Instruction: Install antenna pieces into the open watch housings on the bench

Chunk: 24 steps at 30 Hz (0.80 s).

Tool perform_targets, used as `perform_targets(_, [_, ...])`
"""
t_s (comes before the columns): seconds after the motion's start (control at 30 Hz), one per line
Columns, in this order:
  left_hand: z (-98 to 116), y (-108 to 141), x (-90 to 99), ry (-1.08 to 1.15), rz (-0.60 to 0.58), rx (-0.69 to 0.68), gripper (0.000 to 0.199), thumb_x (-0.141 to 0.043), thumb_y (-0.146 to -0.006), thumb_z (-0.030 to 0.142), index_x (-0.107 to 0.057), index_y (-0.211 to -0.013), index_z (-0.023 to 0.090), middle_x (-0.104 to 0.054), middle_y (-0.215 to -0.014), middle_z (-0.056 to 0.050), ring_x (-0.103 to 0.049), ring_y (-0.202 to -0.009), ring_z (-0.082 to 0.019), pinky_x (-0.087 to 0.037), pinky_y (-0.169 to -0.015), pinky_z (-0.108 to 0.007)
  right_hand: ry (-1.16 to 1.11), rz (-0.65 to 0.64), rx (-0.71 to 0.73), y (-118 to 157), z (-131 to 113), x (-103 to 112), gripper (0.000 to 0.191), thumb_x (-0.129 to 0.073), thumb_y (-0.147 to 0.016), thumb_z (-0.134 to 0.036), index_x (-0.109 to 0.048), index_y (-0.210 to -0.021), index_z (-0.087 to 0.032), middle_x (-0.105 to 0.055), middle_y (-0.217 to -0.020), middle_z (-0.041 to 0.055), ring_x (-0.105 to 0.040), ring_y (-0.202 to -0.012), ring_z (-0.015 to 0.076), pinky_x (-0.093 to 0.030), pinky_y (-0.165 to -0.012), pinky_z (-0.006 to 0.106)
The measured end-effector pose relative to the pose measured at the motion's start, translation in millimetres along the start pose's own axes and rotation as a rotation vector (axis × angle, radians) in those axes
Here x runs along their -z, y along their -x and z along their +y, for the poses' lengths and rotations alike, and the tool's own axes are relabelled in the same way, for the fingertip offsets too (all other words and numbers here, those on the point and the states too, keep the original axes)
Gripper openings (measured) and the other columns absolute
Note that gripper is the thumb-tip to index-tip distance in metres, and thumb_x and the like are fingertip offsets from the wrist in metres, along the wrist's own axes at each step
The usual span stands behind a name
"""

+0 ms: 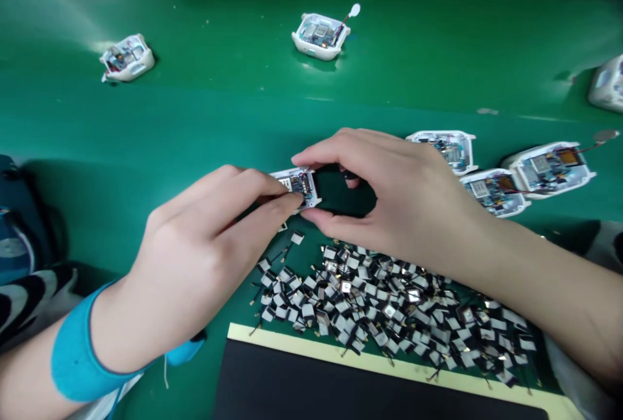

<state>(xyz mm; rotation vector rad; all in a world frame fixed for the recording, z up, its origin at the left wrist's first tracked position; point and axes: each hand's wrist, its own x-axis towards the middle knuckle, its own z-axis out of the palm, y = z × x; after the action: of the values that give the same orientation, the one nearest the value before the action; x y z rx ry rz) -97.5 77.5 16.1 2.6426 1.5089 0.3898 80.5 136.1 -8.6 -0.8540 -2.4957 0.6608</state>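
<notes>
Workpiece, head view: a small white plastic housing (295, 187) with an exposed circuit board lies between the two hands, above a green bench mat (204, 115). The left hand (204, 238), its fingers pressed together, pinches the housing's left end between fingertips and thumb, with the fingers partly covering the board. The right hand (399, 202) arches with the thumb spread from the fingers; its index finger and thumb bracket the housing's right end, but whether they grip or merely touch it cannot be told. Below the hands lies a loose heap of small flat cells with black-and-white wrapping and fine wire leads (389, 309), and past it a black board with a cream edge (374, 381). Five similar housings (321, 36) stand on the mat beyond. The housing should handle as a light, stiff shell with a fragile interior; take hold by its outer walls, keeping fingers clear of the board and any fine wires.
</notes>
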Motion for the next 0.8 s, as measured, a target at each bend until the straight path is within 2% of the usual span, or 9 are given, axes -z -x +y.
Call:
perform_targets(0.17, [2.9,1.2,-0.8,0.010,-0.001,0.033,0.016,-0.042,-0.085,0.022,-0.056,-0.093,0.024,-0.058,-0.096,0.002,-0.056,-0.081,-0.014,-0.048,-0.070,-0.029,0.050,0.014,0.029,0.4,-0.4,-0.1,0.030,-0.059,-0.073,-0.023,-0.051,-0.101,-0.015,-0.057,-0.095,-0.0037,-0.054,-0.083,0.0095,-0.045,-0.069,0.020])
perform_targets(0.43, [8.6,-1.1,1.8,0.032,-0.057,0.143,0.022,-0.038,-0.086,0.024,-0.059,-0.092,0.023,-0.057,-0.097,0.003,-0.054,-0.084,-0.013,-0.046,-0.070,-0.029,0.110,0.010,0.012,1.3,-1.0,-0.1,0.027,-0.056,-0.075,-0.026,-0.051,-0.100,-0.018,-0.056,-0.093,-0.0067,-0.053,-0.079,0.0087,-0.043,-0.065,0.019])
perform_targets(0.8, [8.4,-3.3,-2.9,0.050,-0.004,0.126,0.017,-0.051,-0.080,0.023,-0.065,-0.086,0.018,-0.061,-0.090,-0.003,-0.055,-0.076,-0.016,-0.043,-0.064,-0.031,0.092,0.061,0.039,0.4,0.7,-1.7,0.026,-0.063,-0.069,-0.026,-0.051,-0.092,-0.023,-0.059,-0.088,-0.0047,-0.056,-0.074,0.0124,-0.043,-0.058,0.022])
